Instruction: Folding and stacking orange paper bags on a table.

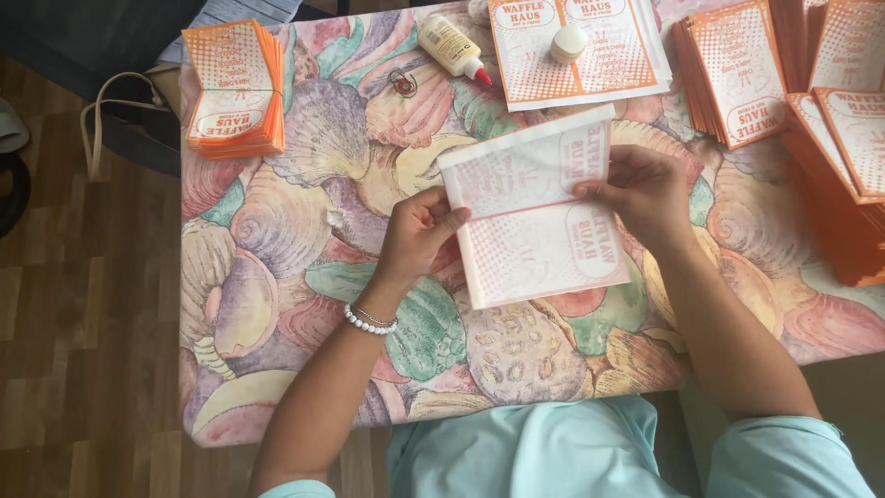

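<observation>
- We sit at the near edge of a table covered with a seashell-patterned cloth, our pale blue clothing showing just below that edge.
- Our left hand, a white bead bracelet on its wrist, pinches the left edge of a folded paper sheet, thumb on top and the other fingers curled beneath.
- Our right hand pinches the sheet's right edge, fingers pressed together on the upper flap.
- The sheet lies over the middle of the table, printed side down, its orange pattern showing faintly through, with the upper flap folded toward us.
- Farther back, near the far edge, lie a glue bottle with a red tip, flat printed sheets and a small white cap resting on them.
- A banded bundle of orange-and-white bags sits at the far left corner.
- Stacks of the same bags crowd the far right corner and right edge.
</observation>
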